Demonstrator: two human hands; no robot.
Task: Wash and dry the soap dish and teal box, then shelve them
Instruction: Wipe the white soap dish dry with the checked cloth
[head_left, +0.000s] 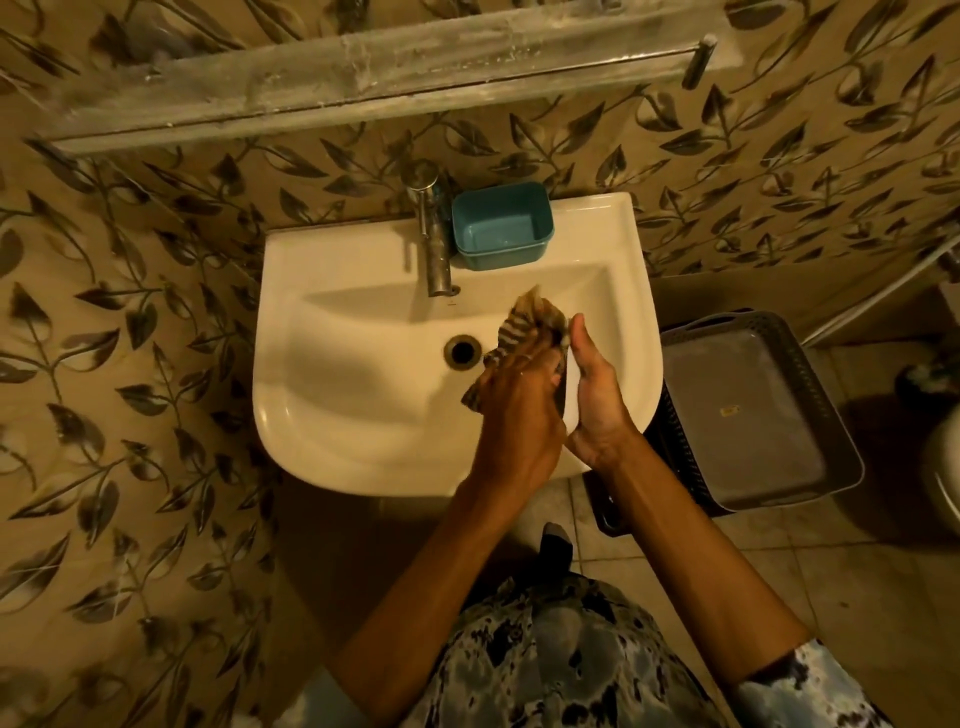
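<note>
1. The person stands at a white sink (363, 415), both hands over the right side of the basin.
2. The right hand (597, 400) is wrapped around a thin white piece held on edge — judged to be the soap dish (570, 395), though only a narrow sliver of it shows between the palms.
3. The left hand (514, 410) is closed on a striped cloth (524, 325) and presses it against the dish; part of the cloth bunches above the fingers and a corner hangs below the hand.
4. This looks like the drying step for the dish. No water runs from the tap (436, 244), so its washing is probably done, but that is a judgement only.
5. The teal box (501, 226) sits open side up on the back ledge of the sink, just right of the tap and touching nothing else. There seems to be a faint sheen on its floor, which may be water — too small to be sure.
6. Whether the box has been washed cannot be told; it is certainly not yet in hand for drying.
7. The shelf (363, 73) on the wall above the sink appears dusty, and neither item is on it yet.
8. Left to do, as far as shown: finish wiping the dish, deal with the box, then put both up on the shelf.
9. A grey basket (831, 374) stands on the floor right of the sink, apart from the work.
</note>
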